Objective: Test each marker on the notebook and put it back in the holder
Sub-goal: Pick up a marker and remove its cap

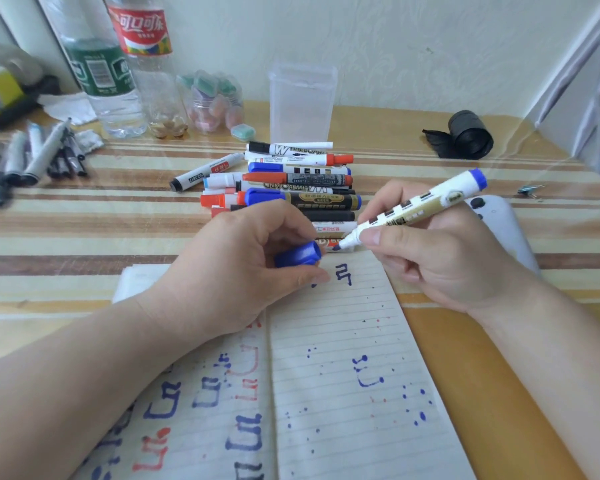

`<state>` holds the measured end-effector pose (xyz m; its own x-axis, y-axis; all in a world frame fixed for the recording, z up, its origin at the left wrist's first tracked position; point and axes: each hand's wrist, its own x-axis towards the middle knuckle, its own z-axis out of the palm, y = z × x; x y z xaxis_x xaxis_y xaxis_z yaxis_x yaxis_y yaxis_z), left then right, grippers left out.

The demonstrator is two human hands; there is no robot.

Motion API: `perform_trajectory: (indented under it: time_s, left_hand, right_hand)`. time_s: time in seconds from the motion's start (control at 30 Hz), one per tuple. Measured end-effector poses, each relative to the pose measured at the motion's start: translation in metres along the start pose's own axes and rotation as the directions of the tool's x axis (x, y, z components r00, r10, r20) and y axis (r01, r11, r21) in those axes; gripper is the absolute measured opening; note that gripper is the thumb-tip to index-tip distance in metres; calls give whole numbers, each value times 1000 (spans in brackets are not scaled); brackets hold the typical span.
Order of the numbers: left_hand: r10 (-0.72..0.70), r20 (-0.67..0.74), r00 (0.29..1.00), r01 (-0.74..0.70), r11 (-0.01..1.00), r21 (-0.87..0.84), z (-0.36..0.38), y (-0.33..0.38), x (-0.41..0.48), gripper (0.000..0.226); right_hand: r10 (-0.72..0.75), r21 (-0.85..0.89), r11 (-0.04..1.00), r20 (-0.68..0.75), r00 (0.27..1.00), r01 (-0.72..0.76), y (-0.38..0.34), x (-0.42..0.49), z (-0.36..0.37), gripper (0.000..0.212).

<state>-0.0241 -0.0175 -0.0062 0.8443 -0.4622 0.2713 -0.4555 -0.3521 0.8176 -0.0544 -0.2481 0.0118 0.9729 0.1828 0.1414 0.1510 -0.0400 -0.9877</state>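
The right hand [440, 261] grips an uncapped white marker with a blue tip [420, 209], its nib at the top edge of an open lined notebook [343, 393] dotted with blue and red marks. The left hand [236, 271] pinches the blue plastic cap [297, 258]. Beyond, a heap of mixed markers [291, 188] lies before a clear plastic holder [302, 102] on the striped worktop [84, 216].

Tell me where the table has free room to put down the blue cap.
Bare striped table lies between the marker pile and the loose pens on the left, and between the holder and the black roll. Crowded: the pile itself and around the bottles.
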Motion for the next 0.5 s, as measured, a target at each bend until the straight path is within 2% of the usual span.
perform_trajectory:
  time_s: [0.13, 0.23, 0.43, 0.5]
  left_hand:
    - [-8, 29, 1000, 8, 1000, -11, -1, 1, 0, 42]
    - [0, 46, 999, 0, 1000, -17, -1, 3, -1, 46]
    - [134, -4, 991, -133, 990, 44, -2, 9, -3, 34]
    - [153, -43, 987, -151, 988, 34, -2, 9, -3, 26]
  right_hand:
    - [-39, 65, 997, 7, 999, 38, -1, -2, 3, 15]
    - [-35, 39, 999, 27, 999, 34, 0, -1, 4, 18]
    - [38, -38, 999, 130, 991, -33, -2, -6, 10, 22]
    - [49, 84, 994, 166, 985, -63, -6, -4, 10, 43]
